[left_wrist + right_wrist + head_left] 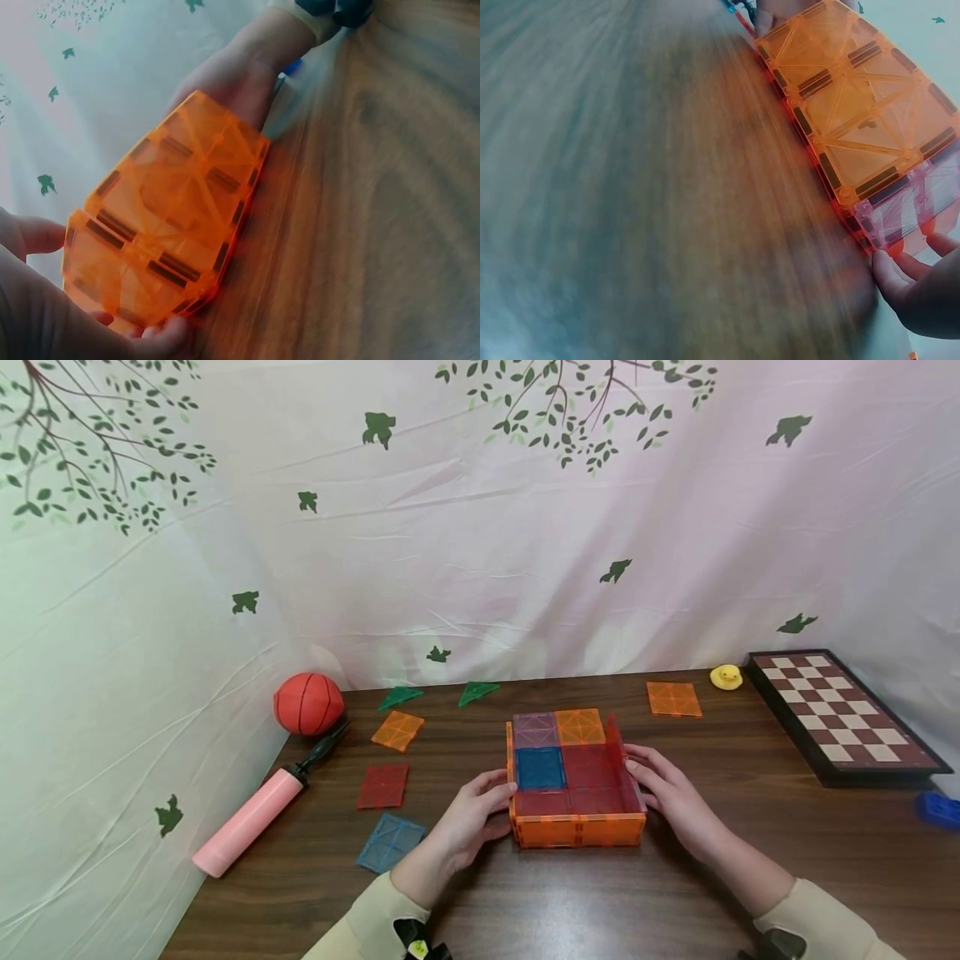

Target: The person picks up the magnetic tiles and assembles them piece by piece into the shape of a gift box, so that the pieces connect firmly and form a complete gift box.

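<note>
A shallow box of magnetic tiles (577, 777) stands on the dark wooden table (570, 902), with orange front walls, a red right wall and a floor of purple, orange, blue and red squares. My left hand (468, 818) grips its left wall near the front corner, thumb on the top edge. My right hand (671, 789) holds the red right wall with its fingertips. In the left wrist view the orange wall (165, 217) sits between my left hand (45, 315) and my right hand (232, 75). The right wrist view shows the orange tiles (855, 97) and my right hand (922, 292) at their edge.
Loose tiles lie to the left: orange (397, 730), red (382, 786), blue (391, 842); another orange one (673, 699) is at the back right. Two green triangles (400, 697), a ball (308, 702), a pink pump (251, 814), a rubber duck (725, 677) and a chessboard (843, 714) ring the table.
</note>
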Motion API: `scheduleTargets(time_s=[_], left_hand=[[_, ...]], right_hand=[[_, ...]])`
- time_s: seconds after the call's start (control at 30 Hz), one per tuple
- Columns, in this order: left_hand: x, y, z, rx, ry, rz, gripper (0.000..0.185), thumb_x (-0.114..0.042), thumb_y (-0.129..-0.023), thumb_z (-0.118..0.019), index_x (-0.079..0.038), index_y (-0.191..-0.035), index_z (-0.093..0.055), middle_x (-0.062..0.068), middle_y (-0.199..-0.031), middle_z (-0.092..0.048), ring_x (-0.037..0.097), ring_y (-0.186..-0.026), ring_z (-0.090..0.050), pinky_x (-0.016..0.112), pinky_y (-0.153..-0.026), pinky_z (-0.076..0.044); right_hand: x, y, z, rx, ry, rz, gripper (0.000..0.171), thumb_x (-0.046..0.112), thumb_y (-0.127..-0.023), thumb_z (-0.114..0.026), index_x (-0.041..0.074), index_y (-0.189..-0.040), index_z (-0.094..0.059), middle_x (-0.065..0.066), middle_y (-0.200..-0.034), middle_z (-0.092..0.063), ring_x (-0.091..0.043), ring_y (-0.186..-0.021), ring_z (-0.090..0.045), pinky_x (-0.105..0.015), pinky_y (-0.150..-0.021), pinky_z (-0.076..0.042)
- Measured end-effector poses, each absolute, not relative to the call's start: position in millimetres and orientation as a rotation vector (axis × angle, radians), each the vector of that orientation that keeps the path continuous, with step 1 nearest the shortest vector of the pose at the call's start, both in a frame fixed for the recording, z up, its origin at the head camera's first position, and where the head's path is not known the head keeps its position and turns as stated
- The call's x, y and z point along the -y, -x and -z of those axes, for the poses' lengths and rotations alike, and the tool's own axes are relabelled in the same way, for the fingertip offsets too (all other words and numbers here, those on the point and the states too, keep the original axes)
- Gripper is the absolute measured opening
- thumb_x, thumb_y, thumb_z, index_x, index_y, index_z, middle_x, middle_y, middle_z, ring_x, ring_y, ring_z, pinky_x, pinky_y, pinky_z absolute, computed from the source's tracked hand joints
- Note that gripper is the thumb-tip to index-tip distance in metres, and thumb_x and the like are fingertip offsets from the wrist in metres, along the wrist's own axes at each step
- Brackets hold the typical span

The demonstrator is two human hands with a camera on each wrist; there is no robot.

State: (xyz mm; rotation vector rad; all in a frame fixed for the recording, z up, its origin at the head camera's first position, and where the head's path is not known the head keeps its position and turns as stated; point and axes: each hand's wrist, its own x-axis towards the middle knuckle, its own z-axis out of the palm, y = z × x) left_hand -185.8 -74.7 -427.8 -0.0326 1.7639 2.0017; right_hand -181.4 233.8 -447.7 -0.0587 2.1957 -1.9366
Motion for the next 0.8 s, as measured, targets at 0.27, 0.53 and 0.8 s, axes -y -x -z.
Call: scheduleTargets(time_s=[0.27,0.53,0.8], left_hand=[[72,165,425,-1.638,0.045,-2.117,0.063,-0.022,-0.102,-0.055,0.001,-0.155,-0.031,0.028,-0.154,-0.035,0.046,-0.142,-0.024,0.073,-0.096,-0.041],[61,156,425,-1.56,0.058,-2.193,0.066,-0.012,-0.102,-0.054,0.003,-0.157,-0.021,0.027,-0.159,-0.024,0.045,-0.146,-0.025,0.076,-0.098,-0.036],[62,155,424,-1.625,0.064,-2.18,0.061,-0.011,-0.102,-0.055,0.003,-0.155,-0.028,0.027,-0.152,-0.034,0.044,-0.141,-0.035,0.072,-0.097,-0.041]], right_hand=[[-238,193,448,-2.222,0.069,1.968,0.068,0.046,-0.11,-0.039,0.0,-0.158,-0.025,-0.027,-0.158,-0.032,-0.032,-0.133,-0.046,-0.017,-0.092,-0.048],[-241,217,453,-2.163,0.144,2.045,0.072,0.048,-0.109,-0.04,0.0,-0.16,-0.022,-0.025,-0.163,-0.023,-0.041,-0.145,-0.03,-0.013,-0.093,-0.044],[-240,223,455,-2.149,0.143,2.045,0.073,0.048,-0.109,-0.041,0.0,-0.16,-0.023,-0.024,-0.163,-0.023,-0.041,-0.143,-0.032,-0.013,-0.093,-0.045]])
